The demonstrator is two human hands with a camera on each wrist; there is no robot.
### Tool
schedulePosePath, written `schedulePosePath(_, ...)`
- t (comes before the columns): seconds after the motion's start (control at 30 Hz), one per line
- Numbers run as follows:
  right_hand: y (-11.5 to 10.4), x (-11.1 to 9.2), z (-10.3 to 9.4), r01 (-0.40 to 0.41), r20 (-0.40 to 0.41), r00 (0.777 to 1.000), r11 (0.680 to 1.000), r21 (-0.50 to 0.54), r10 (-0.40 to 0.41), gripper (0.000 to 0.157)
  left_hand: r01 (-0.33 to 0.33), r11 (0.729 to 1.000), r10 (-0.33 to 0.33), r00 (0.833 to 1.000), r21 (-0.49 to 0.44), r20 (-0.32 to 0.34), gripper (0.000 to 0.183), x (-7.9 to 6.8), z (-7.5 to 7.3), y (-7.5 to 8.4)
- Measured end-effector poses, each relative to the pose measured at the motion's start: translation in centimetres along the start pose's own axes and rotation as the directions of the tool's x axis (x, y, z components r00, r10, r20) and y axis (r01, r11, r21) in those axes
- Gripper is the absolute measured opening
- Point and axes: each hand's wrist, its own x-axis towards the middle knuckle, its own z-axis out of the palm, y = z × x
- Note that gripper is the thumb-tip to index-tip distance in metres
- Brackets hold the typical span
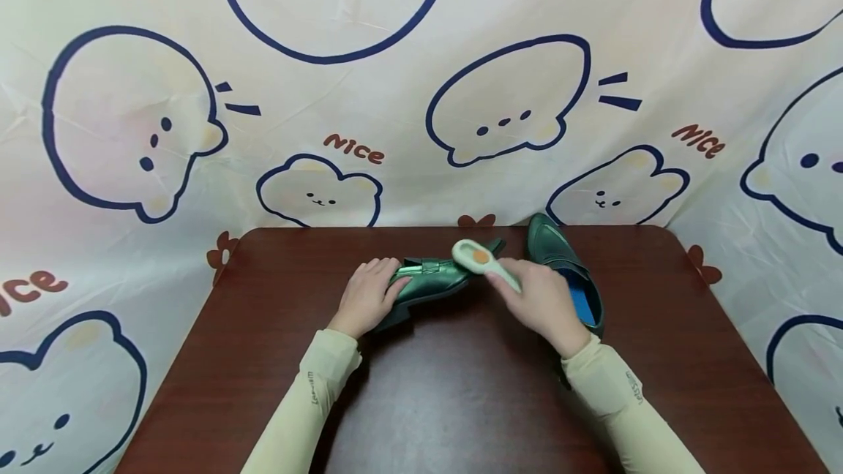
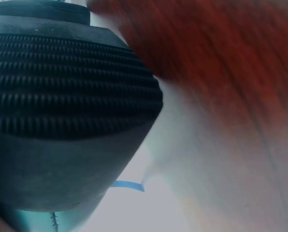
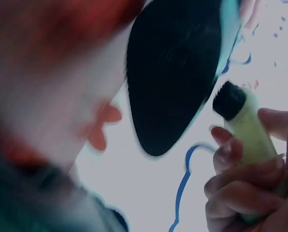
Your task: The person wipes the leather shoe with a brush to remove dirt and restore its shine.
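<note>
My left hand [image 1: 365,295] grips the heel end of a shiny dark green loafer [image 1: 437,280], held tilted above the table with its toe to the right. The ridged black underside [image 2: 66,87] of this shoe fills much of the left wrist view. My right hand [image 1: 540,302] holds a pale green shoe brush [image 1: 469,254] with an orange spot, over the loafer's toe end. In the right wrist view, fingers curl round the brush handle, and its dark bristles [image 3: 228,100] are close beside the shoe's edge. Whether they touch cannot be told.
A second green loafer [image 1: 553,247] with a blue insole stands at the back right of the brown table [image 1: 461,401], partly behind my right hand. Pale cloth [image 1: 395,93] with cartoon bears hangs behind and beside the table.
</note>
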Motion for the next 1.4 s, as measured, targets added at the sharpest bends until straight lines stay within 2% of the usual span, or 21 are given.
schedulePosePath(0.13, -1.8, -0.7, 1.4, 0.018, 0.029, 0.999, 0.999, 0.028, -0.019, 0.035, 0.006, 1.000, -0.006, 1.000, 0.003, 0.001, 0.024, -0.1, 0.1, 0.0)
schedulePosePath(0.27, -2.6, -0.8, 2.4, 0.025, -0.002, 1.000, 1.000, -0.008, -0.025, 0.035, -0.006, 1.000, 0.006, 1.000, 0.004, -0.028, 0.022, -0.1, 0.2, -0.1)
schedulePosePath(0.37, -2.8, -0.5, 2.4, 0.015, -0.026, 1.000, 0.999, -0.029, -0.016, 0.037, -0.019, 1.000, 0.020, 0.998, 0.011, -0.054, 0.021, -0.1, 0.3, -0.1)
schedulePosePath(0.6, -2.1, 0.1, 1.9, -0.020, -0.058, 0.998, 0.995, -0.094, 0.014, 0.037, -0.016, 1.000, 0.017, 0.996, 0.010, -0.083, 0.020, -0.2, 0.3, -0.4)
schedulePosePath(0.87, -0.7, 0.6, 1.0, -0.072, -0.114, 0.992, 0.990, -0.125, 0.058, 0.038, -0.008, 1.000, 0.008, 0.998, 0.005, -0.064, 0.021, -0.1, 0.4, -0.2)
schedulePosePath(1.2, 1.6, 2.0, 0.0, -0.161, -0.194, 0.974, 0.963, -0.214, 0.120, 0.040, -0.021, 1.000, 0.022, 0.998, 0.013, -0.061, 0.020, -0.3, 0.2, 0.3)
schedulePosePath(1.3, 1.7, 2.2, 0.0, -0.172, -0.204, 0.971, 0.958, -0.231, 0.125, 0.040, -0.023, 1.000, 0.025, 0.998, 0.021, -0.051, 0.021, -0.4, 0.3, 0.3)
schedulePosePath(1.4, 1.0, 2.0, 0.1, -0.149, -0.193, 0.975, 0.964, -0.221, 0.106, 0.040, -0.029, 0.999, 0.030, 0.998, 0.022, -0.051, 0.021, -0.4, 0.3, 0.4)
